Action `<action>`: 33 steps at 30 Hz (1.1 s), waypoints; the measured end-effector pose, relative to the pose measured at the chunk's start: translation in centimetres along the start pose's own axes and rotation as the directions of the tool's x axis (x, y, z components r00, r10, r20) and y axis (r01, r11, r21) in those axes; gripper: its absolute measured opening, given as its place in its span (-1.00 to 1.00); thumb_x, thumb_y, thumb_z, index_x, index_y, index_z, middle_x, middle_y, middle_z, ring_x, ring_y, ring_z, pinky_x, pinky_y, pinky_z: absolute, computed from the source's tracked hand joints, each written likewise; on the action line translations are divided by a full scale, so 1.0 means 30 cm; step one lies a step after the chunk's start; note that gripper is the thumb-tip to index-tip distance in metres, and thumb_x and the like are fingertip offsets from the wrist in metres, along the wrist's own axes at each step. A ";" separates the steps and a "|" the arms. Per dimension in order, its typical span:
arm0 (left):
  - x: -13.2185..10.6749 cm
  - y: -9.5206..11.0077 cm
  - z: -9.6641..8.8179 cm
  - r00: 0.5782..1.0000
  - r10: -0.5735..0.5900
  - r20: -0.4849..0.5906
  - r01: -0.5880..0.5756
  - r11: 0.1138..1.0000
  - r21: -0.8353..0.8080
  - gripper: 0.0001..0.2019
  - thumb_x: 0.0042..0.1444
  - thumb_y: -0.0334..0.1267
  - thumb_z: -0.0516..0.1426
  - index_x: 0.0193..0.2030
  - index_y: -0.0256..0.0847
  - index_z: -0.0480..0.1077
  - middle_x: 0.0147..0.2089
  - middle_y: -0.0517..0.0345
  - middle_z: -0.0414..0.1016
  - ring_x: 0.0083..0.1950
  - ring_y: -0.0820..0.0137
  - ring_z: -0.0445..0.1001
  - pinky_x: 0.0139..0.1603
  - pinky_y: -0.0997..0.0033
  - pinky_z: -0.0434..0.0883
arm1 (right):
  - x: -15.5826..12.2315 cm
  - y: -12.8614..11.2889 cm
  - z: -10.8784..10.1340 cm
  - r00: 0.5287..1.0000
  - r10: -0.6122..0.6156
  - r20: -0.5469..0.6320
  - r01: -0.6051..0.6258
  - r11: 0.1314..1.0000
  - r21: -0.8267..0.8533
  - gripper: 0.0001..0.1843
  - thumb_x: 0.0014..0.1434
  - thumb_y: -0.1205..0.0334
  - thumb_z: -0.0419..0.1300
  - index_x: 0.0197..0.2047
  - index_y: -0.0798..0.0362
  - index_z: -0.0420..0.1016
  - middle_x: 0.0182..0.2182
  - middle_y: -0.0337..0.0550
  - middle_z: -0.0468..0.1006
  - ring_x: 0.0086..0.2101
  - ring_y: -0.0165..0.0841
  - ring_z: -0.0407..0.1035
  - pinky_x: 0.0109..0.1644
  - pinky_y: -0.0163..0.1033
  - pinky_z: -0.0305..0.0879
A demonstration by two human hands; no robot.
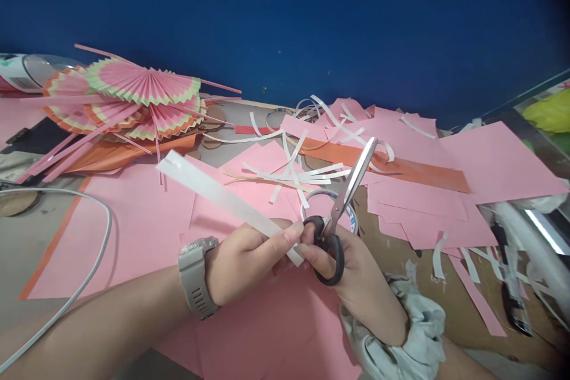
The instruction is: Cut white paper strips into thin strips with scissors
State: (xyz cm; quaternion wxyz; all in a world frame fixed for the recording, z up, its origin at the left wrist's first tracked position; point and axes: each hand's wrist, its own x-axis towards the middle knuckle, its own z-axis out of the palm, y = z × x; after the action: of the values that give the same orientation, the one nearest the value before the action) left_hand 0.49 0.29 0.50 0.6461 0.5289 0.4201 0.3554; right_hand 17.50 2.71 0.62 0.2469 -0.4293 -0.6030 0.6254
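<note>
My left hand point(256, 255), with a grey watch at the wrist, pinches a white paper strip point(214, 193) that slants up to the left. Black-handled scissors point(342, 202) hang on the fingers of my right hand point(351, 261), their blades pointing up and away to the right. The right fingertips meet the left ones near the strip's lower end. Whether they also grip the strip I cannot tell. Below both hands lie pink paper sheets point(267, 326). Just beyond the scissors a roll of tape point(354, 219) is partly hidden by the right hand.
Folded pink paper fans point(146, 86) with thin pink sticks stand at the back left. Thin white strips point(303, 177) lie scattered in the middle. An orange strip point(427, 172) crosses pink sheets on the right. A black cutter knife point(512, 303) and a white cable point(107, 231) lie at the sides.
</note>
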 end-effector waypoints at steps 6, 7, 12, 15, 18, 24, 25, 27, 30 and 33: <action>-0.007 -0.006 -0.008 0.998 0.044 0.040 -0.042 0.997 -0.069 -0.60 0.29 -0.02 -0.15 -0.40 -0.23 0.27 -0.49 0.21 0.28 -0.47 0.47 0.25 -0.38 0.45 0.26 | -0.002 0.013 0.003 0.991 -0.055 -0.125 0.054 0.999 -0.009 -0.74 0.15 0.10 0.20 -0.47 0.05 0.29 -0.58 -0.32 0.28 -0.52 -0.46 0.19 -0.40 -0.36 0.17; -0.007 -0.006 -0.007 0.998 0.040 0.058 -0.037 0.998 -0.044 -0.65 0.28 -0.06 -0.11 -0.41 -0.23 0.27 -0.50 0.22 0.27 -0.46 0.47 0.26 -0.37 0.46 0.26 | -0.003 0.017 0.002 0.983 -0.061 -0.173 0.058 0.998 -0.020 -0.74 0.16 0.09 0.19 -0.46 0.05 0.29 -0.57 -0.32 0.28 -0.51 -0.46 0.20 -0.39 -0.36 0.17; 0.000 -0.007 0.000 0.996 0.034 0.088 -0.038 0.998 0.041 -0.71 0.29 -0.16 -0.08 -0.35 -0.24 0.30 -0.48 0.22 0.32 -0.46 0.49 0.30 -0.36 0.47 0.28 | -0.006 0.025 -0.002 0.961 -0.090 -0.261 0.075 0.995 -0.068 -0.75 0.18 0.08 0.17 -0.43 0.04 0.29 -0.56 -0.33 0.30 -0.53 -0.47 0.20 -0.43 -0.36 0.15; 0.007 -0.009 0.002 0.998 0.035 0.048 -0.040 0.995 0.097 -0.71 0.29 -0.15 -0.08 -0.35 -0.25 0.32 -0.49 0.22 0.34 -0.48 0.51 0.30 -0.38 0.48 0.28 | -0.008 0.020 0.000 0.961 -0.103 -0.255 0.082 0.992 -0.093 -0.77 0.19 0.10 0.17 -0.43 0.03 0.30 -0.57 -0.34 0.30 -0.54 -0.47 0.20 -0.45 -0.37 0.14; 0.010 -0.011 0.002 0.997 0.077 0.017 -0.078 0.987 0.141 -0.69 0.28 -0.14 -0.06 -0.41 -0.25 0.31 -0.51 0.22 0.32 -0.47 0.50 0.27 -0.39 0.48 0.25 | -0.010 0.017 0.002 0.959 -0.114 -0.258 0.089 0.990 -0.108 -0.79 0.20 0.13 0.16 -0.41 0.02 0.31 -0.56 -0.35 0.30 -0.53 -0.48 0.21 -0.44 -0.38 0.14; 0.004 -0.018 0.001 0.995 0.101 -0.014 -0.099 0.992 0.081 -0.74 0.28 -0.16 -0.03 -0.32 -0.25 0.35 -0.44 0.18 0.37 -0.42 0.49 0.32 -0.35 0.49 0.29 | -0.005 0.010 0.002 0.975 -0.102 -0.197 0.088 0.993 -0.076 -0.78 0.19 0.19 0.19 -0.44 0.03 0.28 -0.55 -0.37 0.29 -0.50 -0.51 0.21 -0.41 -0.42 0.16; 0.004 -0.018 0.001 0.996 0.091 -0.009 -0.091 0.994 0.065 -0.74 0.28 -0.16 -0.03 -0.32 -0.26 0.35 -0.45 0.18 0.37 -0.43 0.50 0.33 -0.34 0.49 0.30 | -0.004 0.009 0.003 0.978 -0.099 -0.185 0.090 0.994 -0.057 -0.78 0.20 0.18 0.19 -0.44 0.03 0.29 -0.55 -0.36 0.29 -0.50 -0.51 0.21 -0.41 -0.42 0.17; 0.003 -0.017 0.001 0.996 0.084 -0.002 -0.084 0.996 0.028 -0.74 0.28 -0.17 -0.04 -0.31 -0.27 0.35 -0.44 0.17 0.39 -0.43 0.50 0.36 -0.33 0.48 0.32 | -0.001 0.009 0.003 0.980 -0.100 -0.171 0.098 0.995 -0.022 -0.77 0.22 0.13 0.16 -0.42 0.03 0.30 -0.54 -0.35 0.31 -0.50 -0.50 0.22 -0.41 -0.42 0.18; 0.002 -0.016 0.001 0.995 0.102 -0.007 -0.102 0.995 0.010 -0.74 0.28 -0.16 -0.04 -0.31 -0.26 0.34 -0.43 0.15 0.39 -0.42 0.48 0.37 -0.32 0.47 0.33 | 0.002 0.017 0.002 0.985 -0.059 -0.163 0.064 0.997 0.029 -0.80 0.25 0.07 0.11 -0.31 0.02 0.36 -0.53 -0.33 0.32 -0.51 -0.49 0.21 -0.44 -0.40 0.18; -0.001 -0.016 -0.002 0.992 0.114 0.049 -0.116 0.992 0.052 -0.73 0.28 -0.17 -0.05 -0.33 -0.27 0.34 -0.44 0.15 0.38 -0.41 0.47 0.35 -0.33 0.47 0.31 | 0.000 0.035 -0.001 0.980 -0.002 -0.200 0.018 0.997 0.078 -0.80 0.26 0.05 0.10 -0.21 0.00 0.37 -0.50 -0.32 0.31 -0.49 -0.48 0.20 -0.43 -0.38 0.18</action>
State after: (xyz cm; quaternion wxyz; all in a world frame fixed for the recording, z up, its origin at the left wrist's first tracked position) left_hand 0.43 0.20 0.02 0.6192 0.5779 0.3837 0.3681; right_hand 17.74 2.56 -0.39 0.3260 -0.4767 -0.5518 0.6016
